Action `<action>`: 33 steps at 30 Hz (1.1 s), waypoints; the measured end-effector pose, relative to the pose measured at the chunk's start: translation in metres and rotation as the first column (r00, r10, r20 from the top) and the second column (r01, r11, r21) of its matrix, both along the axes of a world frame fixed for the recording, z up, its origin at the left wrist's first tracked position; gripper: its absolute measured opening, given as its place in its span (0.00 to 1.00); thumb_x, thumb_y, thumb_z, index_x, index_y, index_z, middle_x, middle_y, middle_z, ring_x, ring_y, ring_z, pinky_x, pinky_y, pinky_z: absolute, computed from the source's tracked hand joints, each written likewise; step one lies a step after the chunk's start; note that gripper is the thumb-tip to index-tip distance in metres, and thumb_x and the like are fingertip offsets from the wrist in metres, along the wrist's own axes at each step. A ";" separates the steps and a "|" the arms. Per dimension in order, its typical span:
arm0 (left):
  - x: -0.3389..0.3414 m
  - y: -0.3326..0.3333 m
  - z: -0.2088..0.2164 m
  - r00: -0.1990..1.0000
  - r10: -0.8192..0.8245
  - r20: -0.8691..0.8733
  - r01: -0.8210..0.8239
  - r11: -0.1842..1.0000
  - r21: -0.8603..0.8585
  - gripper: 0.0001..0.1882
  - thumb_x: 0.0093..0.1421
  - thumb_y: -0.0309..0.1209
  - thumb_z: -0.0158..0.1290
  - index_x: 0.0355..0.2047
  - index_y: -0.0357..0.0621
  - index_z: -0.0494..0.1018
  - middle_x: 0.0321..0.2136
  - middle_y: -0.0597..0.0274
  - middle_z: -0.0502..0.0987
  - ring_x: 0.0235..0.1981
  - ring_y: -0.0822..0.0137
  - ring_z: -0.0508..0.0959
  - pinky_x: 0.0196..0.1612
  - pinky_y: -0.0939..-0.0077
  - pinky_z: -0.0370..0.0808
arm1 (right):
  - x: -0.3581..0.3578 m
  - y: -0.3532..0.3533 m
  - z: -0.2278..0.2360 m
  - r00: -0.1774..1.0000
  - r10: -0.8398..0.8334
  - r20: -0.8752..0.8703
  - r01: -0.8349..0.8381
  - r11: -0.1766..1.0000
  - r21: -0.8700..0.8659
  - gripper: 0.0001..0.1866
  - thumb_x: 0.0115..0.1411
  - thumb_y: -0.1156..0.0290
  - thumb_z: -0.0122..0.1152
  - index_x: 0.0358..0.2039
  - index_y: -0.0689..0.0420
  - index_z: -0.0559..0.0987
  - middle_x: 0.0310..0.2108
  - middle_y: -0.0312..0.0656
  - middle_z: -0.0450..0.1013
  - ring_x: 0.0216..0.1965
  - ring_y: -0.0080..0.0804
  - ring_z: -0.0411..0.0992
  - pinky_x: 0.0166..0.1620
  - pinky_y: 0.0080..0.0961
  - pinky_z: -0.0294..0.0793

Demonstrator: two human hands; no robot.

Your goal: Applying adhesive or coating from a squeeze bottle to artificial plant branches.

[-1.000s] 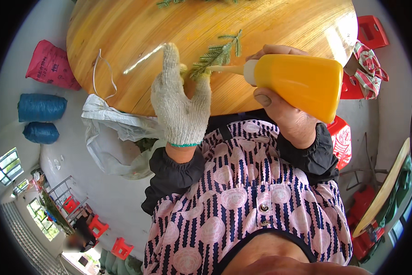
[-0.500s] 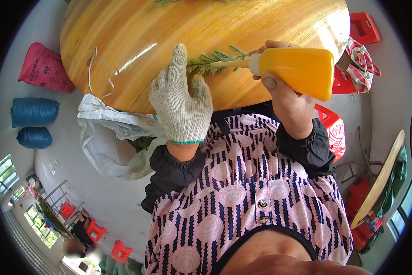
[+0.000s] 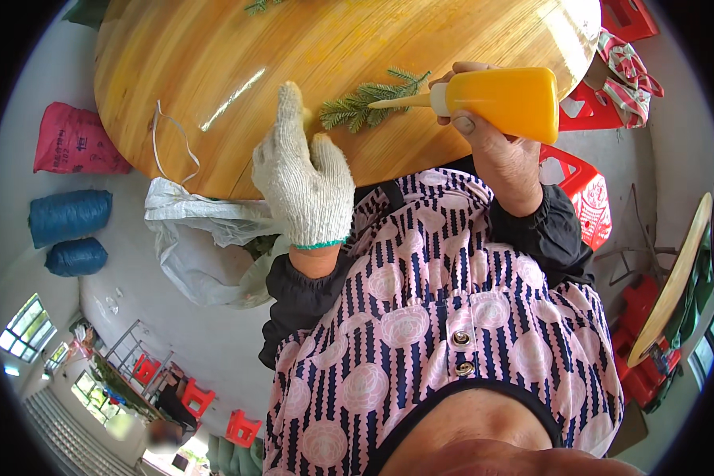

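My right hand, bare, is closed round a yellow squeeze bottle. The bottle lies nearly level, its long pale nozzle pointing left over a green fir-like sprig on the wooden tabletop. Whether the nozzle tip touches the needles I cannot tell. To the sprig's left, my left hand wears a white knitted glove with a green cuff edge. Its index finger stretches away from me and the thumb stands apart, with a small gap to the sprig; the other fingers are partly hidden.
The round wooden table bears a white strip at its left. A white plastic sack hangs at its near edge. Red stools stand to the right; a pink sack and blue bundles are at left.
My left hand has drawn away from the sprig, leaving a gap and showing more of it. The bottle, still in my right hand, has shifted left and slightly farther away. The whole view has shifted.
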State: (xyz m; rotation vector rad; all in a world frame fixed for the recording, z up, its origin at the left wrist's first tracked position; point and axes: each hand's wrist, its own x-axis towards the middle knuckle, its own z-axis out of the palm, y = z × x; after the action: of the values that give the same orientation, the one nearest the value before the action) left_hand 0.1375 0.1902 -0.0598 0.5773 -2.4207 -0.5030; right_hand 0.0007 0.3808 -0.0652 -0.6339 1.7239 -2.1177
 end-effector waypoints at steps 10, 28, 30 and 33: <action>-0.007 0.003 -0.003 0.988 -0.101 0.119 0.090 0.991 0.095 0.36 0.54 0.21 0.61 0.65 0.37 0.69 0.35 0.48 0.81 0.35 0.50 0.79 0.43 0.56 0.76 | 0.002 0.010 -0.006 1.000 -0.012 -0.011 0.011 0.998 -0.057 0.23 0.56 0.77 0.74 0.53 0.63 0.80 0.45 0.41 0.81 0.43 0.27 0.79 0.49 0.24 0.79; 0.002 0.013 0.020 0.998 -0.051 0.034 0.019 0.783 0.622 0.31 0.62 0.16 0.52 0.68 0.36 0.66 0.31 0.65 0.76 0.32 0.77 0.72 0.41 0.81 0.74 | 0.009 0.017 0.029 0.835 0.169 -0.524 -0.071 0.977 0.202 0.23 0.44 0.70 0.82 0.41 0.57 0.84 0.50 0.47 0.78 0.46 0.42 0.77 0.48 0.35 0.77; 0.001 0.013 0.019 0.999 -0.031 0.019 0.011 0.761 0.648 0.31 0.63 0.15 0.52 0.68 0.36 0.66 0.31 0.66 0.75 0.32 0.77 0.72 0.41 0.82 0.74 | 0.010 0.015 0.025 0.810 0.155 -0.565 -0.047 0.978 0.201 0.23 0.43 0.71 0.82 0.42 0.57 0.84 0.50 0.46 0.78 0.46 0.42 0.77 0.48 0.35 0.77; -0.001 0.015 0.016 0.999 0.020 -0.036 0.011 0.708 0.706 0.31 0.63 0.14 0.51 0.68 0.36 0.66 0.32 0.67 0.75 0.33 0.77 0.72 0.42 0.83 0.73 | 0.010 0.017 0.025 0.804 0.144 -0.577 -0.003 0.971 0.238 0.23 0.43 0.73 0.82 0.42 0.57 0.84 0.49 0.46 0.78 0.46 0.41 0.77 0.48 0.34 0.78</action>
State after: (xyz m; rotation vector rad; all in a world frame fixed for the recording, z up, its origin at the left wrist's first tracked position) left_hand 0.1370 0.2050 -0.0443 0.8677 -2.1193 -1.4628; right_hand 0.0105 0.3980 -0.0403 -1.3797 2.1637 -1.7244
